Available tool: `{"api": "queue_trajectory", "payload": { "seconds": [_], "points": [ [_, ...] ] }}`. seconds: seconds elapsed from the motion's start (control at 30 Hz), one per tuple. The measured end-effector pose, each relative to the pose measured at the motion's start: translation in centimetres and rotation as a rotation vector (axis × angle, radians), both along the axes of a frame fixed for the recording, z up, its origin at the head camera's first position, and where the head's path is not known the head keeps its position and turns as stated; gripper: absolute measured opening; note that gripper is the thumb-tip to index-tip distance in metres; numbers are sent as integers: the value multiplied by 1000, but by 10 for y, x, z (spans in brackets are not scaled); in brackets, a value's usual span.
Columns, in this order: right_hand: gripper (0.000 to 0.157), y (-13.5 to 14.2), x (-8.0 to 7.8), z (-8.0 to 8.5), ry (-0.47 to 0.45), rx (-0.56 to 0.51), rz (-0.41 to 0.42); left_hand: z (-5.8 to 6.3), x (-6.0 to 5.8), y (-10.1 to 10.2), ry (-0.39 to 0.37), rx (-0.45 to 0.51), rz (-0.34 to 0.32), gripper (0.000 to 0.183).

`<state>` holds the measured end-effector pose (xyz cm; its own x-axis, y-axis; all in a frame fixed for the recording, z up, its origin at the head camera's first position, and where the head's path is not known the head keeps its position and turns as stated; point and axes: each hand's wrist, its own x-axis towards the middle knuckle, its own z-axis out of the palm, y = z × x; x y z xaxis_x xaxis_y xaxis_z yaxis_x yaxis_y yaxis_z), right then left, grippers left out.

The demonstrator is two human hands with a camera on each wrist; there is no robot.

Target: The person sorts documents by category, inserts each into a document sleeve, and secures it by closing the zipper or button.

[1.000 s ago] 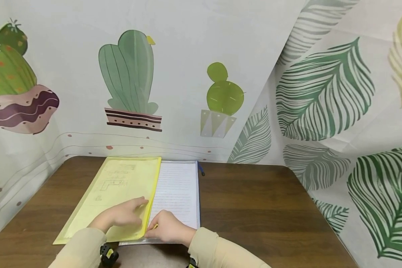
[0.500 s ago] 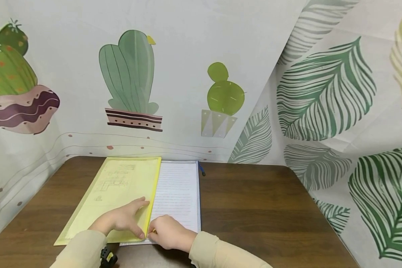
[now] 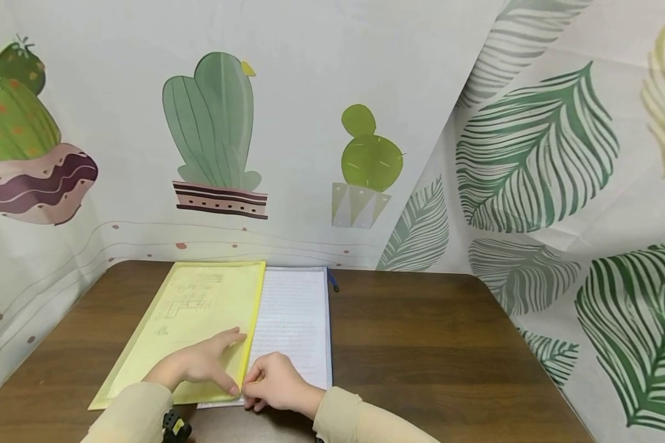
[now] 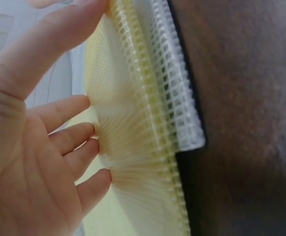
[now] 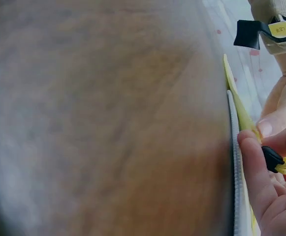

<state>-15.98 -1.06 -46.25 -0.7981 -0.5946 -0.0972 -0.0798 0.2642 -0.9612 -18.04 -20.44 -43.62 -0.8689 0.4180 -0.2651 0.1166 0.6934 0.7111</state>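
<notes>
A yellow mesh zipper pouch (image 3: 199, 320) with a printed sheet inside lies on top of a white mesh zipper pouch (image 3: 294, 320) with a blue edge, which holds lined paper. My left hand (image 3: 199, 363) rests on the yellow pouch with fingers spread, its thumb at the near right corner. In the left wrist view, the fingertips (image 4: 103, 177) touch the yellow mesh. At that same corner my right hand (image 3: 279, 383) pinches the yellow pouch's zipper end. A black-tipped zipper pull (image 5: 272, 160) with a yellow cord shows between the right hand's fingers.
Both pouches lie on a dark brown wooden table (image 3: 421, 344). A blue zipper pull (image 3: 334, 282) sticks out at the white pouch's far right corner. Behind the table hangs a cloth (image 3: 305, 123) printed with cacti and leaves.
My left thumb has stretched down to the yellow pouch's near right corner. The right hand has shifted slightly toward the near edge, still pinching there. The pouches have stayed almost in place.
</notes>
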Motion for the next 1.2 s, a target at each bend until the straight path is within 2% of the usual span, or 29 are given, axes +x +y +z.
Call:
{"api": "queue_trajectory", "payload": {
  "seconds": [0.13, 0.6, 0.93, 1.2],
  "points": [
    [7, -2, 0, -3, -52, -50, -49, -1, 1, -1, -2, 6, 8, 102],
    [10, -9, -4, -3, -138, -75, -152, 0, 2, -1, 30, 20, 6, 102],
    [8, -10, -13, -4, -130, -84, -200, -2, 1, -2, 26, 38, 8, 103],
    [7, -12, -23, -1, -82, -68, -206, -2, 2, -1, 37, 39, 14, 105]
  ]
}}
